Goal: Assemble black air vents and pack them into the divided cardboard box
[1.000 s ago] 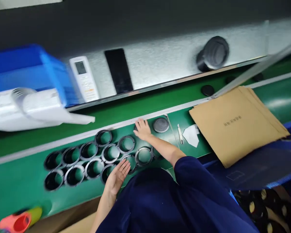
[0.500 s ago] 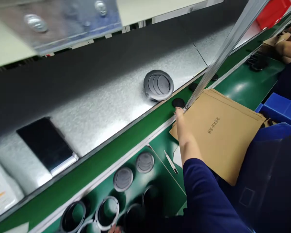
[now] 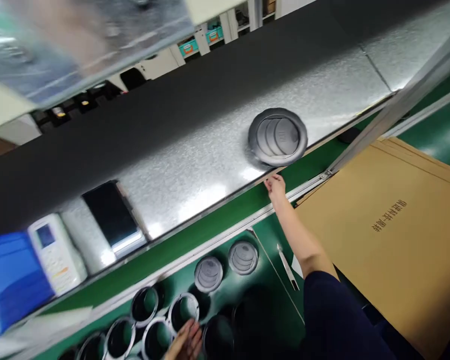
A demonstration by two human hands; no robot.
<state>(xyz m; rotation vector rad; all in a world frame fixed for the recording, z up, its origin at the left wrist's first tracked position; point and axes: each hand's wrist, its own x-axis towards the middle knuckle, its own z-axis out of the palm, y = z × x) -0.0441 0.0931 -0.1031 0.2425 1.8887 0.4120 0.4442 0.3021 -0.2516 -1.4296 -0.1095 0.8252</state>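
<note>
Black rings: mostly hollow
Grey discs: loose, near bench's far edge
Your right hand: curled; left hand: half-curled; grips unclear

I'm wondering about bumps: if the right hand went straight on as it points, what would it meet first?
Probably the front edge of the shiny grey metal shelf, just ahead of the right hand; depth is unclear, so it might pass underneath.

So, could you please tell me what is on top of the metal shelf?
On the metal shelf are a round grey vent, a black phone, a white remote control and a blue container. Whatever lies directly beneath them is covered.
</note>
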